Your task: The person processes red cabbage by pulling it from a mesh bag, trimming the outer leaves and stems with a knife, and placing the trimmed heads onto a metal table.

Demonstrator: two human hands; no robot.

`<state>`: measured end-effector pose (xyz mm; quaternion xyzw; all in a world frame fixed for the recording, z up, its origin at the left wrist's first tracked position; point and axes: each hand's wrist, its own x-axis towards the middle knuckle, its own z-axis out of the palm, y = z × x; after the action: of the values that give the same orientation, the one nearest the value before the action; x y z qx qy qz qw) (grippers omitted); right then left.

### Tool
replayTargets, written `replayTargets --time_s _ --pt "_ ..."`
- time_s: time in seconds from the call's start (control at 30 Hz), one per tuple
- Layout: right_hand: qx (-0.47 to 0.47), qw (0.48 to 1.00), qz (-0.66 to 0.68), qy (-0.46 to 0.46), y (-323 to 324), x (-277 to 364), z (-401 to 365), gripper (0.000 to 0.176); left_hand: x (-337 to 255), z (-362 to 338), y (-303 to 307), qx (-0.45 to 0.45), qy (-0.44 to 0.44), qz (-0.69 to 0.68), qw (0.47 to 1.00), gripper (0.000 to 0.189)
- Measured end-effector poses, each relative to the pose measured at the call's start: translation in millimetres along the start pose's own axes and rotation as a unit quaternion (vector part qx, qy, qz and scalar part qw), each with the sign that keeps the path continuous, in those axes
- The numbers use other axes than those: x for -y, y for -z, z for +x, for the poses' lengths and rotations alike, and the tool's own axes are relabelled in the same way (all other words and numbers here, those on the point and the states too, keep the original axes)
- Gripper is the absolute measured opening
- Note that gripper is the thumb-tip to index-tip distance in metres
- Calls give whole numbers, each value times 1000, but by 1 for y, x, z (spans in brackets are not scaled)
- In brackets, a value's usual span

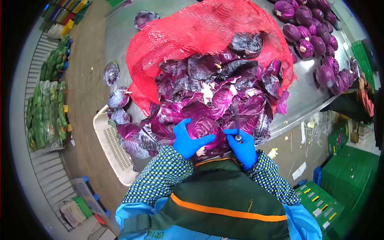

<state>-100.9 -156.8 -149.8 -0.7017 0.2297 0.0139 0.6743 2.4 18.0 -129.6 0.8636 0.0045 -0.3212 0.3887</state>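
Note:
My left hand (187, 141), in a blue glove, is closed against the left side of a red cabbage (205, 129) at the near edge of the table. On the cabbage's right side, my right hand (242, 149), also gloved in blue, grips a knife (238, 137) by its handle; the blade is hard to make out. Loose purple leaves (196, 74) are heaped beyond and around the cabbage. Behind them a red mesh sack (176, 32) lies spread over the table.
Several trimmed cabbages (310, 28) are piled at the far right of the metal table (298, 86). A cream basket (114, 150) stands at the left. Green crates (344, 176) are at the lower right. A co-worker's hand (362, 84) shows at the right edge.

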Motion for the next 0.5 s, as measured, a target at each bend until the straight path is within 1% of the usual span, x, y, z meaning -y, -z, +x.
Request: replayTargets --time_s 0.03,0.07,0.1,0.13,0.17,0.2,0.23,0.3,0.33,0.37,0.4,0.43,0.5 --pt "-21 998 42 -42 -1 1 3 21 3 3 0 -2 4 -8 1000 104" --pt "0 996 54 -73 -2 12 2 14 14 2 2 6 -23 -83 996 104" --pt "3 996 61 -70 1 26 3 14 27 -4 4 16 -50 -154 987 105" --pt "-29 995 79 -61 7 41 7 15 21 -20 12 37 -69 -244 967 103" --pt "-67 991 98 -57 14 50 10 15 16 -33 24 24 -157 -231 960 102" --pt "-93 981 151 -75 25 57 18 16 10 -40 38 14 -248 -190 950 102" --pt "-116 970 199 -85 41 62 34 17 4 -45 51 -2 -343 -154 927 102" --pt "-93 988 76 -98 64 64 68 29 -15 -40 66 -35 -476 -177 861 101" --pt "-80 996 26 19 60 75 73 34 -27 -40 76 -67 -521 -125 842 97" --pt "-68 988 -22 134 51 93 74 40 -34 -37 81 -74 -530 -122 836 97" --pt "3 986 -31 165 44 114 64 51 -39 -35 85 -95 -551 -105 822 95" --pt "110 983 75 127 34 137 52 59 -45 -33 89 -115 -571 -87 808 94" --pt "236 943 193 136 12 132 44 65 -60 -35 88 -116 -588 -68 798 96"
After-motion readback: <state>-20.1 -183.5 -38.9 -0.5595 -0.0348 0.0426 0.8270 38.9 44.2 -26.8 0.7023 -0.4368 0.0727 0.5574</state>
